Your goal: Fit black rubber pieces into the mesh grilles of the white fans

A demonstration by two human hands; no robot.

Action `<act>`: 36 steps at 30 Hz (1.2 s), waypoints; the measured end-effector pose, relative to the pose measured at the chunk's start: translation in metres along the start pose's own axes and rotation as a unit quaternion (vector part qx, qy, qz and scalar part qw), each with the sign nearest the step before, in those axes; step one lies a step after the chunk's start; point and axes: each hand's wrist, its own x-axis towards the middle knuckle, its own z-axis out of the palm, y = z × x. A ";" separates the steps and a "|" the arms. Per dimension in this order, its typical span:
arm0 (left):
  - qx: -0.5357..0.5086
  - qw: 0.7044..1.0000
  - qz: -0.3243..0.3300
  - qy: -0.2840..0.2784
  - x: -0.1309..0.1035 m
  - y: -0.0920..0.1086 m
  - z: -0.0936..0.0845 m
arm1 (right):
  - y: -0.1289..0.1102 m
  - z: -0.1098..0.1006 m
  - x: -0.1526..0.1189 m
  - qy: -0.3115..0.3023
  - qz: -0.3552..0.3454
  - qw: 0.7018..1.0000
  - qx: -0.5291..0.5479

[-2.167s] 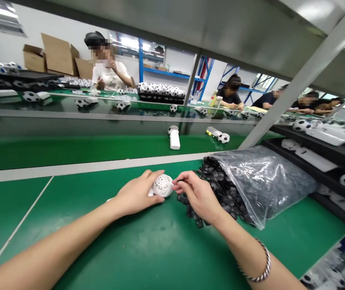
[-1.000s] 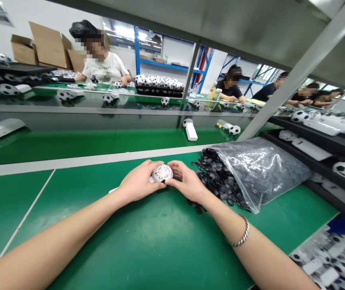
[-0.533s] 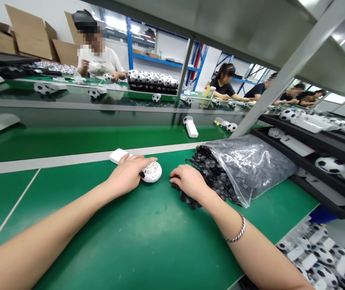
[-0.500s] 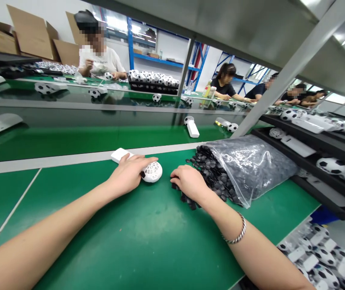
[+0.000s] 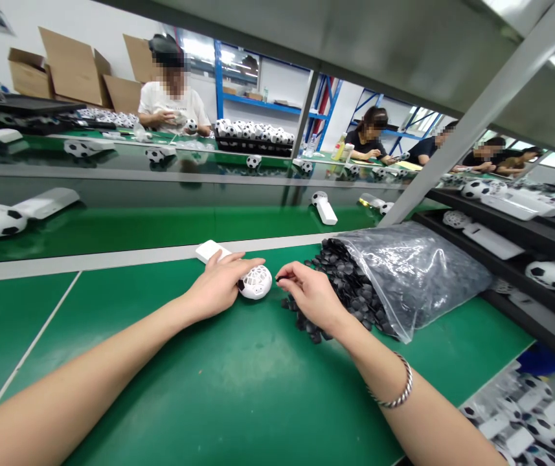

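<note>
My left hand [image 5: 219,283] is wrapped over a handheld fan [image 5: 256,283] lying on the green table, its football-patterned round head with a white grille showing past my fingers. The fan's white handle [image 5: 210,250] sticks out behind that hand. Thumb and forefinger of my right hand [image 5: 310,291] pinch a small black plastic piece [image 5: 283,278] just right of the fan head, not touching it. Beneath and beside this hand lies a heap of black pieces [image 5: 348,278], spilling from a clear plastic bag [image 5: 423,272].
Behind the table runs a green conveyor belt [image 5: 170,223] with several football fans on it. Black trays [image 5: 495,259] of fans are stacked at right, near a slanted metal post [image 5: 452,133]. More fans fill a container low at right. Co-workers sit across the line.
My right hand has lifted from the black heap with one piece pinched in its fingertips. My left hand stays on the fan. Fans on the belt have shifted right, and the view has moved slightly.
</note>
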 end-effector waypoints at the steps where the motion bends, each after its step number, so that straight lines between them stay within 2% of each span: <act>1: -0.003 1.000 0.003 -0.006 0.000 0.000 -0.001 | -0.002 0.001 -0.001 -0.006 0.009 0.999 0.050; 3: -0.010 1.000 0.008 -0.020 0.000 0.002 -0.003 | -0.005 0.004 -0.002 -0.023 0.010 0.992 0.124; 6: -0.025 0.999 0.000 -0.026 0.000 0.003 -0.004 | -0.007 0.006 -0.002 -0.029 0.001 0.988 0.149; 13: -0.039 0.999 -0.010 -0.015 0.001 0.004 -0.002 | -0.011 0.005 -0.001 0.039 -0.046 0.996 0.073; 19: -0.047 0.999 -0.011 -0.006 0.002 0.004 0.000 | -0.012 0.016 -0.001 0.006 -0.053 0.997 0.064; 22: -0.044 0.999 -0.020 -0.005 0.002 0.005 -0.001 | -0.011 0.020 0.001 0.018 -0.068 0.996 0.059; 27: -0.054 0.998 -0.029 -0.003 0.002 0.008 -0.003 | -0.008 0.024 0.005 0.049 -0.042 0.995 0.080; 32: -0.075 0.996 -0.050 0.002 0.004 0.009 -0.001 | -0.003 0.027 0.008 -0.002 0.008 0.986 0.165; 36: -0.081 0.995 -0.060 0.023 0.004 0.011 -0.002 | -0.001 0.030 0.008 -0.003 0.022 0.982 0.188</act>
